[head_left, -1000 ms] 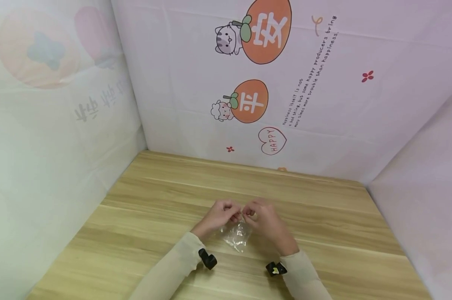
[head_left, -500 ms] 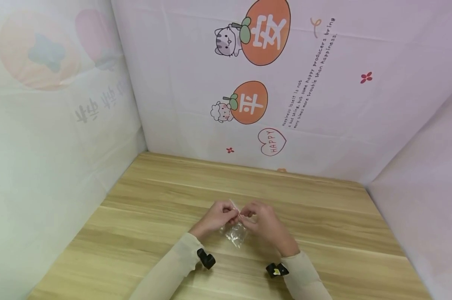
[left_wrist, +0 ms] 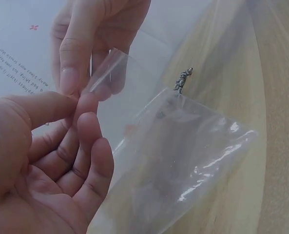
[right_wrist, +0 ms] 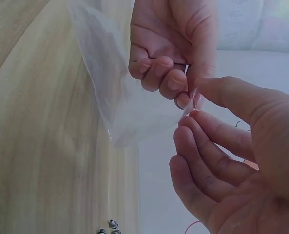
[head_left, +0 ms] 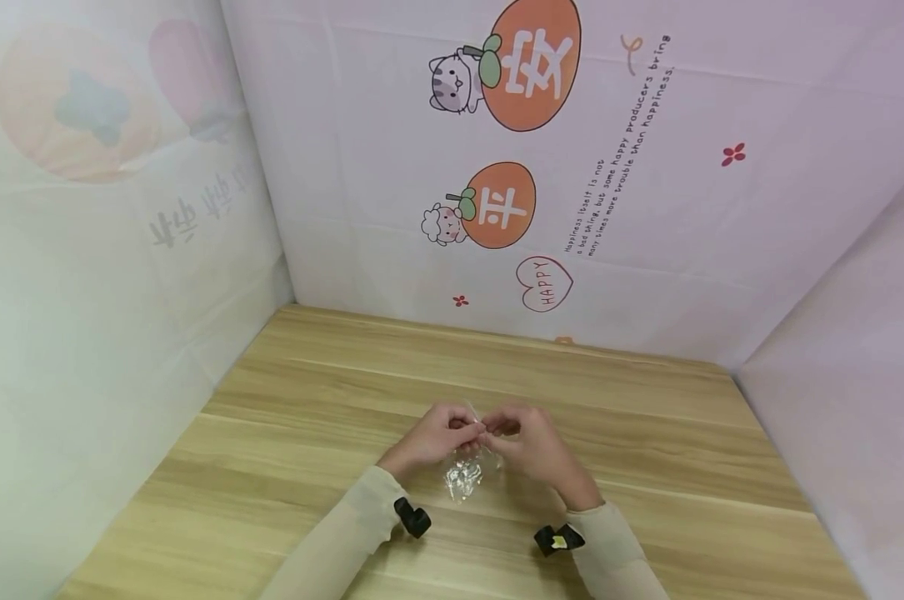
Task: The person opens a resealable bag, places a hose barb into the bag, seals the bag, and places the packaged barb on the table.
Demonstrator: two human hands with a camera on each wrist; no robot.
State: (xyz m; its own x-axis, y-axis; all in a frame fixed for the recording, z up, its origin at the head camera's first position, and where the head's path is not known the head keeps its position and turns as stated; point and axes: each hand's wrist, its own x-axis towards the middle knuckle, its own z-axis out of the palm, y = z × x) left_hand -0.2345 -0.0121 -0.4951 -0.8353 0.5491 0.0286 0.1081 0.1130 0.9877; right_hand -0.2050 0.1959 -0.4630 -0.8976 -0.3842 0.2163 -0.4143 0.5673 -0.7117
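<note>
A clear plastic bag (head_left: 462,479) hangs from both hands above the wooden table. My left hand (head_left: 432,435) pinches its upper edge between thumb and forefinger, the other fingers loosely curled, as the left wrist view shows. Close against it, my right hand (head_left: 536,447) pinches the same edge with thumb and forefinger. In the left wrist view the bag (left_wrist: 198,146) spreads out flat and see-through below the fingers. A small dark metallic piece (left_wrist: 183,80) shows by its edge; whether it lies inside or beyond the bag I cannot tell.
Several small metal pieces (right_wrist: 112,228) appear at the bottom of the right wrist view. The wood-grain table (head_left: 332,375) is bounded by a printed cloth wall (head_left: 377,167) at the back and pale cloth walls at both sides.
The two hands stay together at the bag's edge, their fingers shifting slightly. The bag's lower part has swung a little to the left and looks more crumpled.
</note>
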